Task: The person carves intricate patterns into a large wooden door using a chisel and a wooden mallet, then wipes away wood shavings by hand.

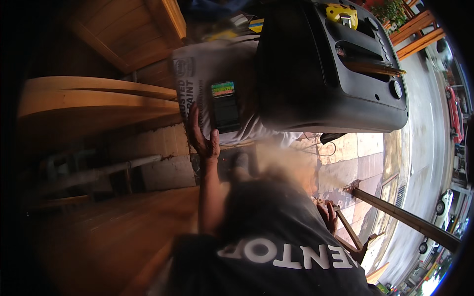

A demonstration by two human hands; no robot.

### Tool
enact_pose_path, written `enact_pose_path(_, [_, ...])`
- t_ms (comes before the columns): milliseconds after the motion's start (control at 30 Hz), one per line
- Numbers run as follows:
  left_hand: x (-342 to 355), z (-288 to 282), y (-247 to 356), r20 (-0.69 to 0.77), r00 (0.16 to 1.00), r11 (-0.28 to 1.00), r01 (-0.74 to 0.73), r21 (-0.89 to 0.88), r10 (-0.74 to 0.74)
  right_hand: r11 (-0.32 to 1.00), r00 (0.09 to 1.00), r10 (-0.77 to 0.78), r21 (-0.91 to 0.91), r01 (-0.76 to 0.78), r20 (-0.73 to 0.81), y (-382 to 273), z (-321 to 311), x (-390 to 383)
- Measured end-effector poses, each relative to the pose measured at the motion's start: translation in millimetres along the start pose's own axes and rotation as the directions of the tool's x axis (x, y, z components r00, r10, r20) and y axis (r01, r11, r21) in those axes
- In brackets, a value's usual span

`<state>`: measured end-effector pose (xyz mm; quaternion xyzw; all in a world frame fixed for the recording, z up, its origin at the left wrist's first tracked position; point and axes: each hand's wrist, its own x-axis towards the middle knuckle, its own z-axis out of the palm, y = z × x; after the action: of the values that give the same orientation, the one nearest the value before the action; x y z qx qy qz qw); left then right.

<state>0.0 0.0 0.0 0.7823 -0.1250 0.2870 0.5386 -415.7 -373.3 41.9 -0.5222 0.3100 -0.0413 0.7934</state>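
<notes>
My left hand reaches forward with thumb and fingers apart. It rests at the near left edge of a pale printed cloth and holds nothing that I can see. Just right of its fingers, a flat dark rectangular thing with a bright multicoloured strip at its far end lies on the cloth; it looks like a phone. Low on my right side, my right hand shows partly past my dark shirt. Its fingers look loosely apart, nearest to a small wooden frame; contact between them is unclear.
A large black case with round knobs stands beyond the cloth. On it lie a yellow tape measure and a pencil. Curved wooden pieces extend at left. A wooden post slants at right, before a street with parked cars.
</notes>
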Motion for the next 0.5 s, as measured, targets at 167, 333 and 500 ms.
enact_pose_path(167, [-15.8,14.1,42.7,-0.172,0.983,0.995,0.072,0.069,-0.059,0.993,0.978,0.118,-0.034,-0.114,0.172,-23.4,-45.1,63.8])
enact_pose_path(333, [-127.8,1.3,93.2,-0.12,0.966,0.949,0.251,0.192,-0.231,0.942,0.912,0.306,-0.222,-0.25,0.274,-94.4,-5.4,126.5])
enact_pose_path(500, [-271.5,-8.1,147.7,-0.019,0.684,0.643,0.695,0.323,-0.73,0.852,0.504,0.365,-0.499,0.157,0.782,-132.4,68.4,187.9])
